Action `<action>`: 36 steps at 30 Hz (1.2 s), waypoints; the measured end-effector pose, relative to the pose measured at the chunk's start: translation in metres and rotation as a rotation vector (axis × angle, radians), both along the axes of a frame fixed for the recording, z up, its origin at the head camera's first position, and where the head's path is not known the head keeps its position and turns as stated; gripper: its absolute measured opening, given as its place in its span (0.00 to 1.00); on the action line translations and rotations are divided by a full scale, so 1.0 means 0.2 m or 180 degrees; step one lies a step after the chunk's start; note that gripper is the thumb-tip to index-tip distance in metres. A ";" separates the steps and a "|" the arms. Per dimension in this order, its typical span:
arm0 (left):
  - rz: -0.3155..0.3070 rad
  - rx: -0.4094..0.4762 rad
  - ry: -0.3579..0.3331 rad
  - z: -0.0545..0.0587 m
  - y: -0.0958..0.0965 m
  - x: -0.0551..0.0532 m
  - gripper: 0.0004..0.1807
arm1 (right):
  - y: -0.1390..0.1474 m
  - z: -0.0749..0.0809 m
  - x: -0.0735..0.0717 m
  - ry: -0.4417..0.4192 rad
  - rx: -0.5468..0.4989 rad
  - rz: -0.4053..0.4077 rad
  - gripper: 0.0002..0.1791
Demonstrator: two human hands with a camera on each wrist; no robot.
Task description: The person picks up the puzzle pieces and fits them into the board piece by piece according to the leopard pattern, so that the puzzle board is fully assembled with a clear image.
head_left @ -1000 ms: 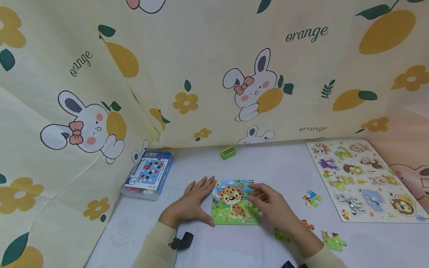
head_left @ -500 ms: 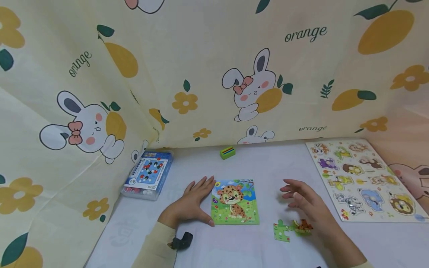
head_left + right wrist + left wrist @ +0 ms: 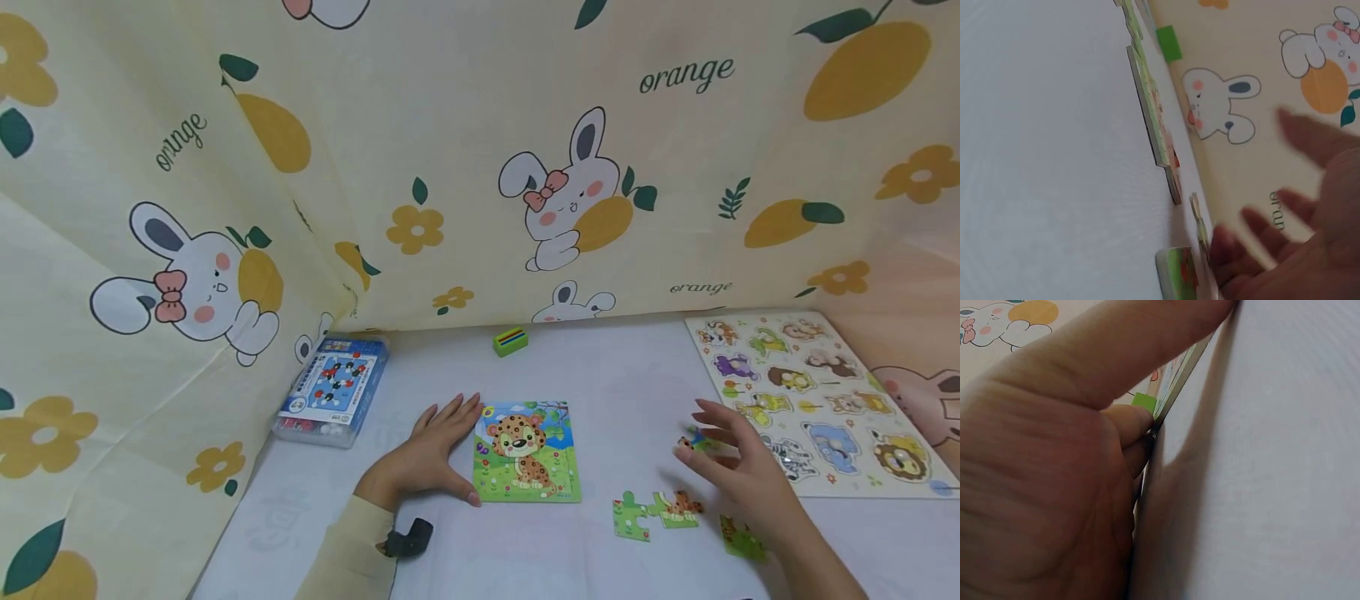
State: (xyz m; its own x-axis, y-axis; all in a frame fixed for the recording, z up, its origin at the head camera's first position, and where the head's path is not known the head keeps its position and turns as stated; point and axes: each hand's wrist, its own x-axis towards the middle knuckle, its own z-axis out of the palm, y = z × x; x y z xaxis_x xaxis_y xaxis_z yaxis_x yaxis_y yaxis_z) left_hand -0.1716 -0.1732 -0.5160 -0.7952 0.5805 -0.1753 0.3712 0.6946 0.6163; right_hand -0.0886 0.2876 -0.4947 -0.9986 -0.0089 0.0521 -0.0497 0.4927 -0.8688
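A square leopard puzzle (image 3: 555, 487) lies flat on the white table. Along its left edge rests my left hand (image 3: 416, 467), fingers spread and thumb at the lower left corner. My right hand (image 3: 750, 475) hovers at the right, fingers apart and loosely bent, with nothing between them. Partly behind its fingertips is a blue and orange jigsaw piece (image 3: 694, 442). Nearer lie a green jigsaw piece (image 3: 628, 518), another with leopard spots (image 3: 678, 510), and a green one (image 3: 741, 537) beside the right wrist. In the right wrist view the hand (image 3: 1316, 219) is close by several pieces.
A white animal puzzle board (image 3: 817, 487) lies at the right. At the back stands a small green block with coloured stripes (image 3: 511, 342). A clear box with a blue label (image 3: 333, 392) is at the left. A rabbit-print cloth (image 3: 465, 150) hangs behind the table.
My right hand has left the leopard puzzle's right edge and moved right, over the loose pieces, its fingers spreading. The left hand has stayed at the puzzle's left edge.
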 end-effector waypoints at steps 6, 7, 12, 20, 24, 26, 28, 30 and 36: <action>0.0017 -0.0038 -0.0016 0.00 0.00 0.00 0.81 | 0.01 -0.03 -0.04 -0.0518 0.0391 -0.0044 0.51; 0.0021 -0.0036 -0.0021 0.00 0.00 0.01 0.81 | 0.01 -0.03 -0.05 -0.0539 0.0428 -0.0044 0.51; 0.0033 -0.0015 -0.0034 0.00 0.00 0.01 0.80 | 0.02 -0.04 -0.05 -0.0517 0.0642 0.0000 0.40; 0.0008 0.0025 -0.0025 0.00 0.00 0.01 0.80 | -0.01 -0.05 -0.03 -0.0377 0.0830 0.0054 0.35; -0.0002 0.0043 -0.0012 0.01 0.00 0.01 0.80 | -0.04 -0.04 -0.02 -0.0451 0.0776 0.0072 0.35; -0.0005 0.0047 0.0000 0.01 0.00 0.01 0.80 | -0.04 -0.03 -0.02 -0.0504 0.0757 0.0088 0.34; -0.0008 0.0058 0.0011 0.01 0.00 0.01 0.80 | -0.04 -0.03 -0.02 -0.0534 0.0816 0.0074 0.35; -0.0012 0.0068 0.0018 0.01 0.00 0.01 0.80 | -0.03 -0.03 -0.02 -0.0550 0.0917 0.0062 0.35; 0.0011 0.0075 0.0008 0.01 0.01 0.01 0.80 | -0.01 -0.01 -0.03 -0.0681 0.1076 0.0018 0.31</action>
State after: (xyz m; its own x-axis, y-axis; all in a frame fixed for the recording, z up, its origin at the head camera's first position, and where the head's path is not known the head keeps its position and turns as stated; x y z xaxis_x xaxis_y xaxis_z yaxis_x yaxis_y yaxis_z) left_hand -0.1693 -0.1717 -0.5136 -0.7976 0.5817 -0.1595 0.3705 0.6811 0.6315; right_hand -0.0952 0.2855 -0.4972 -0.9865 0.0045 -0.1638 0.1112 0.7528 -0.6487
